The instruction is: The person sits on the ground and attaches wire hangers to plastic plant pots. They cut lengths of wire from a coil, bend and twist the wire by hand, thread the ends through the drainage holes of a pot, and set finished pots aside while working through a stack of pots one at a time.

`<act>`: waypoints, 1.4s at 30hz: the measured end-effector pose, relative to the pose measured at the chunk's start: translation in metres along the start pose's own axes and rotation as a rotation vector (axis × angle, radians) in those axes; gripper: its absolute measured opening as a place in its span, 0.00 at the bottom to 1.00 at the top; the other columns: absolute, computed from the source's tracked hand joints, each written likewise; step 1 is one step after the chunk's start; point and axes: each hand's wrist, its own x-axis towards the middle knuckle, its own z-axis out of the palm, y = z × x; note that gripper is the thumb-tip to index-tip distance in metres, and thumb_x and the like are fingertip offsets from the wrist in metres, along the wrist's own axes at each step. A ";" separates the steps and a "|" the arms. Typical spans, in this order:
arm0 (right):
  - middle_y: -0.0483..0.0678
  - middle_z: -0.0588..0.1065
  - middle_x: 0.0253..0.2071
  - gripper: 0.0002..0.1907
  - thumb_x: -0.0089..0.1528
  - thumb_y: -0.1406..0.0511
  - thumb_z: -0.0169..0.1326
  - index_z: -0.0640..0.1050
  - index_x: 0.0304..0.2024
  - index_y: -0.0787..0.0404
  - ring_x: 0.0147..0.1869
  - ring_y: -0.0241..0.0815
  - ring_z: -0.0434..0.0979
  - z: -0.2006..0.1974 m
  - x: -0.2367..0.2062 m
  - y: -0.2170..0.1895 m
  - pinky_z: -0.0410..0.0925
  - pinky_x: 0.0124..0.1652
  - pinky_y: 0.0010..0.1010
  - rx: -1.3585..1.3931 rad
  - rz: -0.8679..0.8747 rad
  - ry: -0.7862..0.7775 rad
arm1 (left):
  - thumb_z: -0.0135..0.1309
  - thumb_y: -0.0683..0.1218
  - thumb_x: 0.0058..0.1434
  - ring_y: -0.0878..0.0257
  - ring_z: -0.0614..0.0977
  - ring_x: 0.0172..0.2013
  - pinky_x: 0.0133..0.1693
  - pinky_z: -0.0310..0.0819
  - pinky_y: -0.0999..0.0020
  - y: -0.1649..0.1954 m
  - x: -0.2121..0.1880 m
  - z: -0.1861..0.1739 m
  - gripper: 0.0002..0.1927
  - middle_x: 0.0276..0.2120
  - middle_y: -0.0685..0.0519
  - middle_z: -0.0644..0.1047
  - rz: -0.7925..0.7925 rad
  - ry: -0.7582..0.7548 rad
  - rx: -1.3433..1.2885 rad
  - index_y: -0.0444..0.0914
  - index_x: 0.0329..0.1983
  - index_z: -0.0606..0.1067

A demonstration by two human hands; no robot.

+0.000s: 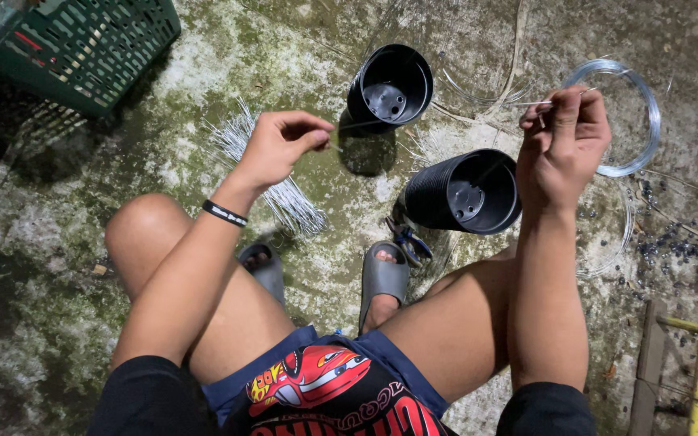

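Seated on a mossy concrete floor, you stretch a thin wire between both hands above two black plastic pots. Your left hand has its grip narrow, thumb and forefinger closed on one end of the wire; your right hand pinches the other end near a coil of clear tubing. The wire runs nearly level between them, over the upright pot and just behind the pot lying on its side.

Judging from this, the work goes best if you keep the strand taut and pinch close to each tip, so that it does not spring or kink. Keep your elbows steady on your knees. The bundle of cut wires lies beside your left foot, near enough to reach. A green crate stands at the far left, well apart.
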 end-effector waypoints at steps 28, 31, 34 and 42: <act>0.49 0.68 0.41 0.10 0.73 0.68 0.54 0.69 0.41 0.68 0.34 0.39 0.70 0.003 -0.007 -0.093 0.69 0.30 0.29 -0.657 -0.921 0.190 | 0.57 0.42 0.64 0.49 0.78 0.48 0.51 0.73 0.57 0.003 -0.009 0.136 0.09 0.44 0.46 0.77 0.636 -0.109 0.459 0.35 0.46 0.78; 0.49 0.66 0.40 0.11 0.73 0.70 0.57 0.69 0.39 0.69 0.35 0.41 0.65 -0.013 -0.003 -0.090 0.64 0.33 0.30 -0.740 -0.990 0.270 | 0.58 0.46 0.52 0.50 0.79 0.51 0.55 0.68 0.56 -0.013 -0.003 0.187 0.19 0.45 0.47 0.78 0.915 -0.211 0.715 0.36 0.48 0.79; 0.47 0.63 0.37 0.12 0.73 0.70 0.58 0.69 0.37 0.69 0.34 0.40 0.59 -0.031 -0.006 -0.085 0.58 0.34 0.30 -0.879 -1.031 0.307 | 0.56 0.46 0.54 0.55 0.78 0.49 0.59 0.66 0.55 -0.027 0.009 0.212 0.14 0.40 0.52 0.77 1.022 -0.255 0.999 0.39 0.44 0.80; 0.45 0.65 0.37 0.12 0.72 0.70 0.60 0.71 0.36 0.68 0.33 0.32 0.59 -0.057 -0.015 -0.076 0.56 0.31 0.24 -0.867 -0.930 0.421 | 0.54 0.45 0.56 0.59 0.76 0.42 0.46 0.68 0.61 -0.038 0.023 0.220 0.03 0.34 0.55 0.74 1.086 -0.417 1.092 0.41 0.29 0.75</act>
